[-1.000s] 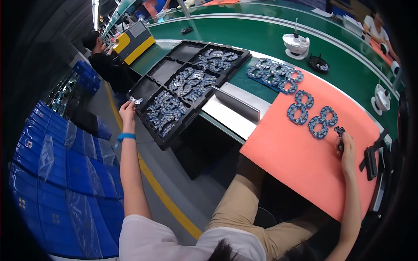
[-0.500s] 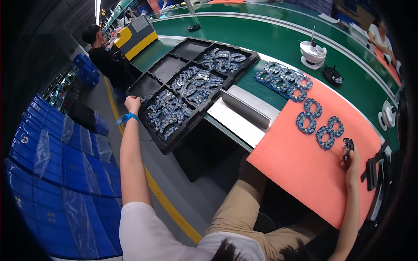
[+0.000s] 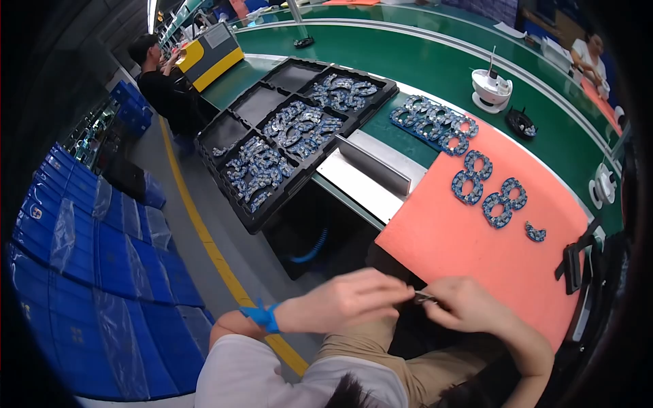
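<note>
Over my lap, at the near edge of the salmon mat [image 3: 435, 224], my two hands meet. My right hand [image 3: 469, 306] pinches a small, thin dark piece [image 3: 425, 297], mostly hidden by the fingers. My left hand [image 3: 354, 299], with a blue band on its wrist, reaches the same spot; its fingers are pressed together at the piece, slightly blurred. On the mat lie blue figure-eight circuit boards [image 3: 505, 202] and one small curved circuit board piece [image 3: 535, 232]. More figure-eight boards [image 3: 432, 122] sit in a cluster at the mat's far left corner.
A black compartment tray [image 3: 255, 221] of loose circuit boards stands left of a metal bracket [image 3: 374, 163]. White round devices [image 3: 491, 90] stand on the green conveyor [image 3: 408, 47]. Blue bins [image 3: 88, 272] line the left; a person [image 3: 160, 81] works beyond.
My left hand has come from the tray's left corner to my lap. My right hand has left the mat's right side to meet it, uncovering the curved board piece there.
</note>
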Tool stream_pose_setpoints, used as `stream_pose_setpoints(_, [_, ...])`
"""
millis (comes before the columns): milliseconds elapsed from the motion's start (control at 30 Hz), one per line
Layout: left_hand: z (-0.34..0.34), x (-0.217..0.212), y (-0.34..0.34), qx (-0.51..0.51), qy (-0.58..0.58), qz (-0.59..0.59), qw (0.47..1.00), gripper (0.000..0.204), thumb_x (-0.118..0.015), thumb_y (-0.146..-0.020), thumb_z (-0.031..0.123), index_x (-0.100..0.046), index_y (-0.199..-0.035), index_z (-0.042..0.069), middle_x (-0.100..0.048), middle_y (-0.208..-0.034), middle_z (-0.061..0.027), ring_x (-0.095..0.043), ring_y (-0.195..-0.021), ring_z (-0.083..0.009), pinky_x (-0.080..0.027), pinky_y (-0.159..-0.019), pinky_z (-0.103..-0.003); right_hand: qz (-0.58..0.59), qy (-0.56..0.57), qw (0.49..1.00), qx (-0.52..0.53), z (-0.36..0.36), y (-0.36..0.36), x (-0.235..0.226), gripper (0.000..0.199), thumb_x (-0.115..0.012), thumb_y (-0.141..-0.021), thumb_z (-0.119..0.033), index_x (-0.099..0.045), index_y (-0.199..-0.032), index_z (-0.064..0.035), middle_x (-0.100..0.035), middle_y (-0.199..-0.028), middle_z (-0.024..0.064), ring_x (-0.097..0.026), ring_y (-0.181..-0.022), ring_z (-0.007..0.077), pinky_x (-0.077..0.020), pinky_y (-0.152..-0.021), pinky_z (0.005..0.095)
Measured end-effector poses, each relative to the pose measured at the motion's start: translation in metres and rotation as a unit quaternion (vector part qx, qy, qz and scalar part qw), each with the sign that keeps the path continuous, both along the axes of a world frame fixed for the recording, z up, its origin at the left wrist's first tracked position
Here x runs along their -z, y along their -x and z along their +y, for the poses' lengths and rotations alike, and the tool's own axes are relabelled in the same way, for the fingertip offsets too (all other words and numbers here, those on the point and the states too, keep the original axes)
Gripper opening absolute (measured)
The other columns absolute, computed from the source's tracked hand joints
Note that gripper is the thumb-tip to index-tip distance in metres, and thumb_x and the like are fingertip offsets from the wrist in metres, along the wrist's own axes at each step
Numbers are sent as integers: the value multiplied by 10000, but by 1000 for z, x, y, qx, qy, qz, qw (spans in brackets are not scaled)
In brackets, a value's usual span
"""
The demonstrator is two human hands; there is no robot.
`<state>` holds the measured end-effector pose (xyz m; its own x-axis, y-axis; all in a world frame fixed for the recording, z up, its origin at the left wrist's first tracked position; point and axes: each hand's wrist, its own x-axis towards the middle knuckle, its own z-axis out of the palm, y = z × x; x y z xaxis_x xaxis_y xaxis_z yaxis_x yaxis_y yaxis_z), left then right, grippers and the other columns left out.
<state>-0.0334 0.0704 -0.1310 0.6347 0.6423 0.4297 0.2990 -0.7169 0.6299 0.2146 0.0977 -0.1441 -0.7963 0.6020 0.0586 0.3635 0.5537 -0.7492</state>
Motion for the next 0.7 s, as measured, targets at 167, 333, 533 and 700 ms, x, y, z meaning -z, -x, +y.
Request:
stream_pose_setpoints(167, [-6,15,-8,-8,25,-9,1000,173,-699,-752,52,-634,-903,-2,-588,-825,-79,-573,-755,-236,-491,-659,-326,12,47,999,11,-15,16,1,127,-542,-851,-119,-556,-891,0,-571,-732,160,-588,-682,328,-480,-605,392])
stream_pose_setpoints(333, [1,14,5,-16,94,-5,995,128,-683,-783,89,-617,-866,18,-584,-785,-89,-578,-744,-250,-478,-641,-325,14,51,998,-21,-19,24,6,185,-550,-872,-161,-559,-955,4,-578,-754,141,-592,-692,310,-484,-615,374])
stream_pose_setpoints(533, [51,3,72,-288,165,-121,936,69,-662,-823,73,-684,-842,11,-657,-768,-47,-602,-674,-97,-487,-602,-243,21,-31,994,102,-6,7,9,404,-641,-838,-251,-535,-1159,-31,-616,-801,84,-603,-701,245,-486,-674,366])
stream_pose_setpoints(700, [162,31,281,-547,85,-229,801,165,-691,-821,150,-702,-867,-8,-630,-694,-3,-515,-558,-59,-404,-523,-194,56,-35,950,304,12,-44,16,126,-561,-861,-44,-602,-974,-7,-613,-811,89,-603,-704,148,-478,-617,264])
